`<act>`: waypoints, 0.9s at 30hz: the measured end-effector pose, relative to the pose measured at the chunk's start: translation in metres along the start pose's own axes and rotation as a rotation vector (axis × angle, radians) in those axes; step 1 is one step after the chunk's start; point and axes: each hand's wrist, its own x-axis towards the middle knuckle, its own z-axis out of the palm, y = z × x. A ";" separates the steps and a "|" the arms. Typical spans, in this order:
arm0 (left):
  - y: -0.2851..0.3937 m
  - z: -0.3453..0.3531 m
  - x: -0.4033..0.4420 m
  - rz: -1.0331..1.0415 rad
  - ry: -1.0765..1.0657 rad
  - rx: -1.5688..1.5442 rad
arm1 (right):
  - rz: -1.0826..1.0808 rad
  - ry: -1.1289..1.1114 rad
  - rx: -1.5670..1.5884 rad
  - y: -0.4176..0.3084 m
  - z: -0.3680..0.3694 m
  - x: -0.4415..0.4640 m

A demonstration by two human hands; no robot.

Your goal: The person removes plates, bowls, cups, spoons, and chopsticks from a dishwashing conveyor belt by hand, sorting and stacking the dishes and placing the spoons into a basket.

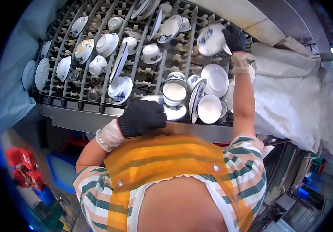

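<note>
My right hand [235,39], in a black knitted glove over a pale under-glove, grips the edge of a white plate with blue decoration [210,40] over the far right of the peg rack. A small white piece shows below its fingers, too covered to name. Near the rack's front edge, my left hand [143,118], gloved alike, has its fingers curled closed; whatever they hold, if anything, is hidden. Right beside it lies a blue-patterned plate [175,113]. Stacked bowls [174,91] stand just above that plate, and a white bowl [209,109] leans further right.
Rows of pegs and bars make up the rack [166,63], which carries several tilted plates and upturned bowls, such as a cup-shaped bowl [151,53]. Its metal front edge [81,118] runs before my body. Plastic sheeting [286,92] hangs at the right, and a pale curtain [15,85] at the left.
</note>
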 end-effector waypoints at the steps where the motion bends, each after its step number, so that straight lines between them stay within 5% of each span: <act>1: 0.003 -0.013 -0.002 -0.097 0.077 -0.157 | -0.134 0.114 0.105 -0.007 -0.006 0.001; 4: 0.012 -0.050 -0.016 -0.253 0.314 -0.275 | 0.066 -0.444 0.610 -0.028 -0.021 -0.014; 8: 0.006 -0.053 -0.020 -0.584 0.741 -0.303 | -0.332 -0.682 0.249 -0.009 0.011 -0.059; 10: -0.015 -0.034 -0.009 -0.729 0.794 -0.384 | -0.405 -0.708 0.141 0.003 0.015 -0.073; 13: -0.066 0.032 -0.004 -0.567 0.596 -0.123 | -0.260 -0.852 0.430 0.056 0.045 -0.086; 14: -0.063 0.045 0.002 -0.607 0.622 -0.166 | -0.386 -0.702 0.419 0.045 0.030 -0.089; 17: -0.042 0.047 0.022 -0.683 0.686 -0.111 | -0.434 -0.761 0.137 -0.001 -0.057 -0.075; 19: -0.023 0.029 0.028 -0.534 0.669 0.024 | -0.493 -0.526 0.255 0.012 -0.065 -0.071; 21: -0.008 0.021 0.035 -0.336 0.474 -0.112 | -0.460 -0.379 0.267 0.007 -0.063 -0.064; 25: 0.008 0.035 0.038 -0.363 0.084 -0.169 | -0.875 -0.066 0.068 -0.041 -0.044 -0.051; 27: 0.002 0.048 0.028 -0.454 0.157 -0.148 | -0.752 -0.363 0.313 -0.052 -0.035 -0.061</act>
